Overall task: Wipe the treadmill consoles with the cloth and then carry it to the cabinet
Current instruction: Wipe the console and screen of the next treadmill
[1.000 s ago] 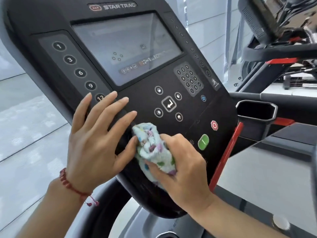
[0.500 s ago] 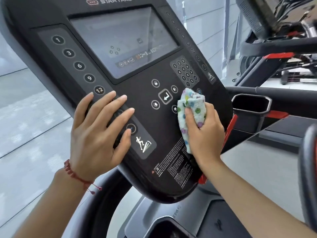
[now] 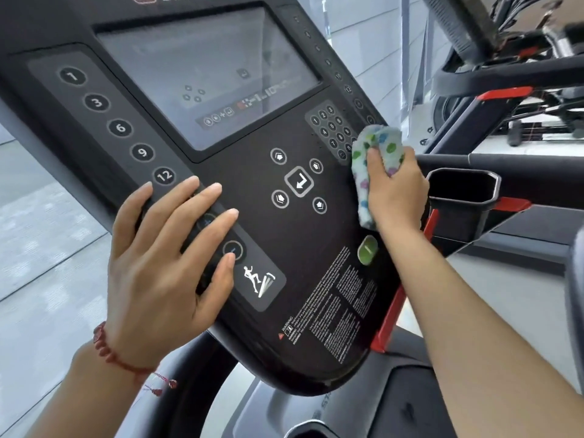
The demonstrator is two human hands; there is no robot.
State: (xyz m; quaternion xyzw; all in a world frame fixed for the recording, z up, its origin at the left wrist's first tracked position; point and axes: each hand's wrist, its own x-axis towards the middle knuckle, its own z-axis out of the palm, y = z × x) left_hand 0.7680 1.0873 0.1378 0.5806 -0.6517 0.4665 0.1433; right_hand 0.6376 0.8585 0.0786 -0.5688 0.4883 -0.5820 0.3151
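A black treadmill console (image 3: 252, 241) with a grey screen (image 3: 208, 74) fills the view, tilted to the right. My left hand (image 3: 164, 267) lies flat on its lower left panel, fingers straight over the buttons below the 12 key. My right hand (image 3: 395, 188) grips a bunched pale cloth with coloured dots (image 3: 376, 147) and presses it against the console's right edge, just beside the number keypad (image 3: 331, 131). The green button (image 3: 367, 249) shows below that hand.
A black cup holder (image 3: 461, 197) and red trim (image 3: 395, 298) sit right of the console. Another treadmill (image 3: 505, 74) stands behind at the upper right. A pale tiled wall or floor lies to the left.
My right hand carried the cloth from the console's lower middle up and rightward to the edge by the keypad. My left hand stayed flat on the left panel.
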